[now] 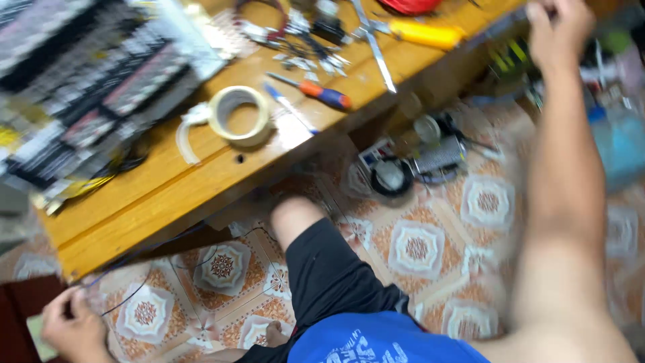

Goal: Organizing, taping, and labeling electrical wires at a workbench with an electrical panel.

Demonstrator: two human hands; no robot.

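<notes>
The right arm is stretched far ahead, its hand [555,30] curled at the far right. The left hand [70,329] is held low, near left, fingers pinched.

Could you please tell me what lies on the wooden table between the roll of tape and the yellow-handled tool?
In the head view, between the roll of tape and the yellow-handled tool, a screwdriver with an orange and blue handle lies on the wooden table.

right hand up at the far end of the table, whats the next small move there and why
Probably close the right hand on whatever it is reaching for at the far edge of the wooden table and draw it in. The arm is fully stretched, its fingers blurred at the edge, so a grip cannot be confirmed. The left hand pinches a thin dark wire low by the tiled floor.
</notes>
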